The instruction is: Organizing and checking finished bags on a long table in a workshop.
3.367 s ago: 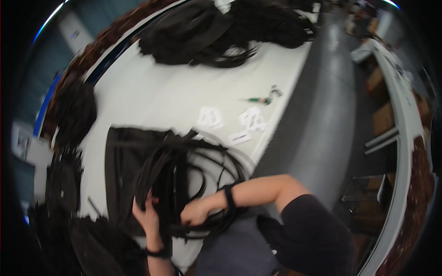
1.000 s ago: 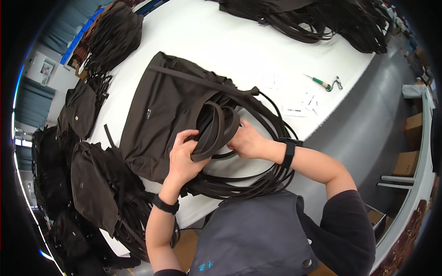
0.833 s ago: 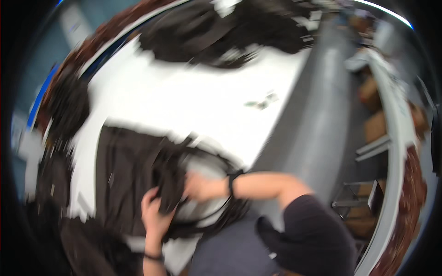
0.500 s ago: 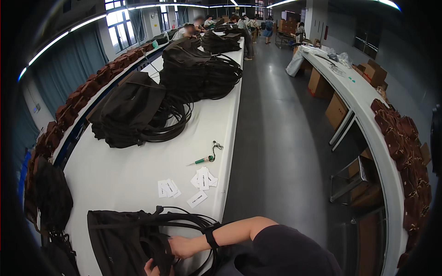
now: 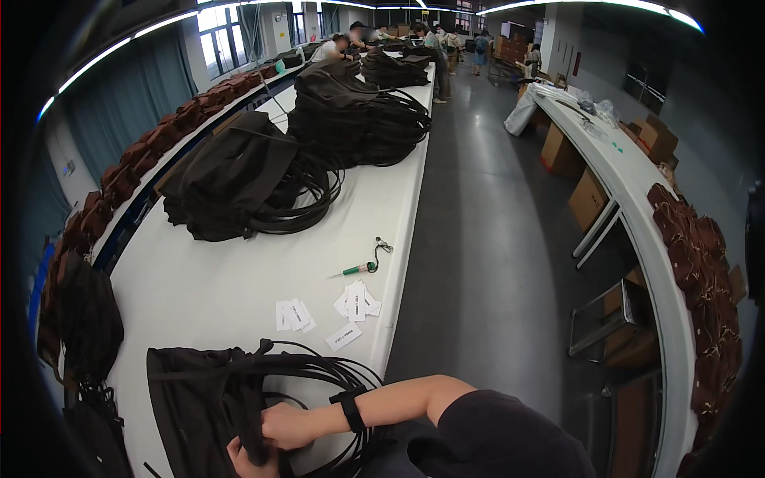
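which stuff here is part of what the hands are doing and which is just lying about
Seemingly in use:
dark bag, with left hand and right hand on it
long dark straps looped beside it

Apparently just lying about:
green-handled tool
white paper slips
piled dark bags beyond
reddish-brown items, far right

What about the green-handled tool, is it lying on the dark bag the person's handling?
No, the green-handled tool lies on the white tabletop, apart from the dark bag and just beyond the white cards.
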A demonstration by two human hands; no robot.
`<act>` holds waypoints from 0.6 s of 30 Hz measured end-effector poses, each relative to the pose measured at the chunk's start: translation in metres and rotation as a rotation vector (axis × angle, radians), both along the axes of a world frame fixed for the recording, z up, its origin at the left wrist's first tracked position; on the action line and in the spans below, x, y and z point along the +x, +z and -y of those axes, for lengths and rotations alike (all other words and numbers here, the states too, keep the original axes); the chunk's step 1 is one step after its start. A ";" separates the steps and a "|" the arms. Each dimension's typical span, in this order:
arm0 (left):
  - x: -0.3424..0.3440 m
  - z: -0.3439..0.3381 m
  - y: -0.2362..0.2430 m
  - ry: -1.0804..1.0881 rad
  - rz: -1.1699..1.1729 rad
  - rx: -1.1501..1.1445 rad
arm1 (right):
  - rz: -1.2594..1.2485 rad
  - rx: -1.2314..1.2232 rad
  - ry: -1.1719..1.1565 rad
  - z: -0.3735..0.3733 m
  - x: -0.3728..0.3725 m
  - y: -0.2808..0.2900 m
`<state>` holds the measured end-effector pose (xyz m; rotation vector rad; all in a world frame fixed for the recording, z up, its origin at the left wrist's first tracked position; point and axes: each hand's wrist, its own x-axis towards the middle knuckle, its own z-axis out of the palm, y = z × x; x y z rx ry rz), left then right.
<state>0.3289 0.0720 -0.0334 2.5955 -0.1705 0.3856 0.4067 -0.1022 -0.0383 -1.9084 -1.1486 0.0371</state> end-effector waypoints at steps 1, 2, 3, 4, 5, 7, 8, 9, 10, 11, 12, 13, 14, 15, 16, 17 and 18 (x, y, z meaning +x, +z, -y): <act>-0.002 0.003 -0.004 -0.002 -0.001 -0.002 | -0.010 0.037 -0.036 -0.001 -0.003 -0.008; -0.005 0.004 -0.010 -0.001 0.038 -0.044 | -0.011 0.038 -0.034 -0.001 -0.011 -0.015; -0.007 0.007 -0.012 0.001 0.077 -0.086 | 0.029 0.126 -0.129 0.002 -0.021 -0.024; -0.010 0.008 -0.011 -0.005 0.118 -0.083 | 0.067 0.216 -0.222 0.004 -0.029 -0.033; -0.009 0.006 -0.013 0.010 0.111 -0.080 | 0.058 0.218 -0.207 0.005 -0.033 -0.042; -0.015 -0.001 -0.024 0.054 0.120 -0.194 | 0.016 -0.153 -0.078 0.006 -0.044 -0.071; -0.015 0.003 -0.015 0.083 0.127 -0.219 | 0.089 -0.208 -0.066 0.007 -0.044 -0.092; -0.011 0.008 -0.002 0.115 0.136 -0.276 | 0.168 -0.255 -0.052 0.011 -0.036 -0.114; -0.007 0.002 0.003 0.165 0.116 -0.338 | 0.167 -0.206 -0.057 0.009 -0.035 -0.124; -0.003 0.001 0.018 0.202 0.075 -0.410 | 0.219 -0.272 -0.015 0.009 -0.033 -0.129; 0.003 0.004 0.033 0.189 0.078 -0.478 | 0.138 -0.400 -0.007 0.013 -0.032 -0.114; 0.007 -0.001 0.034 0.215 0.071 -0.482 | 0.081 -0.555 0.089 0.018 -0.022 -0.098; 0.016 0.005 0.034 0.208 0.049 -0.551 | -0.108 -0.668 0.092 0.023 -0.011 -0.088; 0.015 0.007 0.038 0.223 0.028 -0.531 | -0.144 -0.772 0.146 0.024 -0.005 -0.075; 0.013 0.004 0.037 0.205 0.086 -0.516 | -0.110 -0.832 0.255 0.021 -0.001 -0.067; 0.011 0.001 0.035 0.224 0.091 -0.504 | -0.074 -0.895 0.344 0.019 0.005 -0.058; 0.006 -0.004 0.039 0.256 0.059 -0.497 | -0.099 -0.859 0.362 0.019 0.004 -0.025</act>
